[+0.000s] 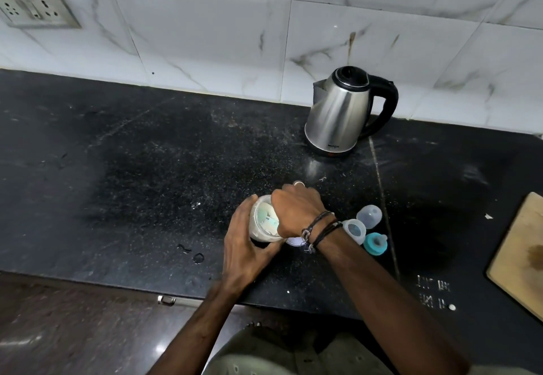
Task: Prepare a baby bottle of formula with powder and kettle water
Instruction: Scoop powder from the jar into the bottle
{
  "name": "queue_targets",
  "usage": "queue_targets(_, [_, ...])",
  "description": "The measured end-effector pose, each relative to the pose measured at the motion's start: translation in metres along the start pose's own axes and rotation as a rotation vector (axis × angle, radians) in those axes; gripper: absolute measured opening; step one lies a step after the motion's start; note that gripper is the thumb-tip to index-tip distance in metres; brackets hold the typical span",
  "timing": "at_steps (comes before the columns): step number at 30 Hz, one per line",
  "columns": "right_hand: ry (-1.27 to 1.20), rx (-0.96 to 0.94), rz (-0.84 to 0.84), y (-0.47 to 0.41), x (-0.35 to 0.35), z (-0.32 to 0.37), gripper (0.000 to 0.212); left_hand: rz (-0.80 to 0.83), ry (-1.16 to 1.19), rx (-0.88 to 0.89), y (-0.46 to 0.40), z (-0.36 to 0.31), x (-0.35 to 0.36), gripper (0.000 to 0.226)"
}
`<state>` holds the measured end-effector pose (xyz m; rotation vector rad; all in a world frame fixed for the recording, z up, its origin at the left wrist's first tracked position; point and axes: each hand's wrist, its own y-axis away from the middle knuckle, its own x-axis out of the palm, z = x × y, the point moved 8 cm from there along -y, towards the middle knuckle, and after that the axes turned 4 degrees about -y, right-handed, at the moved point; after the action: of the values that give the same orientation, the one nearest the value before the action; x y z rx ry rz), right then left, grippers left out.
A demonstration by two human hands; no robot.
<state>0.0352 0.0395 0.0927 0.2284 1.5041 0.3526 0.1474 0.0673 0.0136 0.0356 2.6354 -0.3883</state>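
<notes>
Black speckled stone table (147,154) against a white marbled tile wall. Left hand (246,245) is wrapped around the side of a clear container (264,222) holding pale powder or milky content, near the front middle of the table; its grip is closed on the container wall, fingers curled beneath. Right hand (296,208) sits over the container's top, fingers bent down across the opening; whether its grip holds anything inside cannot be told, as the fingertips are hidden. Cord bracelets (318,229) circle the right wrist. Just right of the wrist lie three loose bottle parts: a clear dome cap (369,215), a translucent teat piece (354,229), and a teal collar ring (375,243). Steel kettle (340,113) with black handle stands upright well behind, near the wall. Wooden board (520,254) lies at the right edge. Water droplets (198,258) sit left of the left hand.
</notes>
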Motion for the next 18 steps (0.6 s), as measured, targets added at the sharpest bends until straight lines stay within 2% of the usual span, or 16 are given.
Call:
queue_targets(4, [-0.024, 0.059, -0.062, 0.003, -0.004, -0.006, 0.05, -0.047, -0.055, 0.051, -0.003, -0.009, -0.002, 0.093])
queue_targets(7, [-0.097, 0.062, -0.103, 0.007, -0.007, -0.008, 0.034, -0.064, -0.083, 0.077, -0.003, -0.015, -0.002, 0.092])
queue_targets(9, [-0.105, 0.05, -0.121, 0.01, -0.009, -0.008, 0.026, -0.064, -0.064, 0.079, -0.002, -0.017, -0.002, 0.092])
queue_targets(15, [-0.098, -0.012, -0.118, 0.022, -0.021, -0.003, 0.036, -0.079, 0.03, 0.064, -0.003, -0.021, -0.001, 0.09])
queue_targets(18, [-0.144, -0.039, -0.19, 0.031, -0.031, -0.001, 0.029, -0.08, 0.084, 0.042, -0.004, -0.018, -0.002, 0.09])
